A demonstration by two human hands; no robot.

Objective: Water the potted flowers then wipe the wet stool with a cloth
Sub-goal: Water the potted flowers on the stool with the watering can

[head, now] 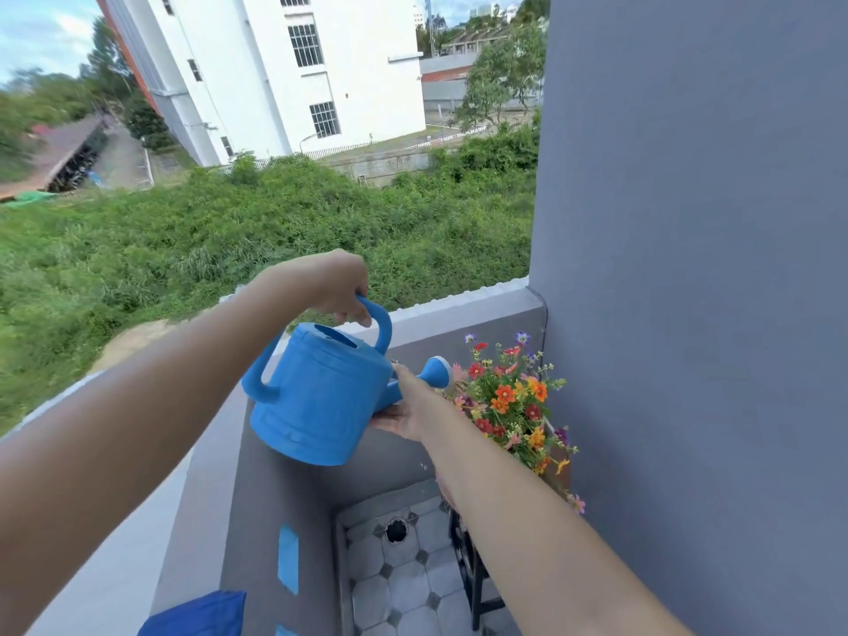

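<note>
Blue plastic watering can [316, 397] is held over the balcony corner, level with the grey parapet [468, 314], tipped slightly toward the flowers. Top handle [378, 321] is gripped by the left hand [332, 286], fingers curled round it. The can's lower front, at the base of the spout, is supported by the right hand [404, 413]; fingers look fairly straight and pressed to the plastic from below, though most are hidden behind the can, so spread cannot be told. The spout rose [438, 371] is aimed at the potted flowers [509, 401] and sits just beside the nearest blooms. No stream can be made out clearly.

The pot itself is mostly hidden by the right forearm; a dark stool [472, 571] is seen below it on the tiled floor [404, 585]. A blue cloth [197, 615] lies on the ledge at the bottom edge, well apart from the stool.

Step judged: watering, early; wiping not yet done.

To do it well: the tilt should be raised slowly from the left hand, with the right hand kept as a pivot under the spout. The rose should be kept low and over the soil, not the petals. Flow should be kept gentle so less spills onto the stool. The can's weight will probably shift forward as it tips, so the handle grip should be firm.
</note>
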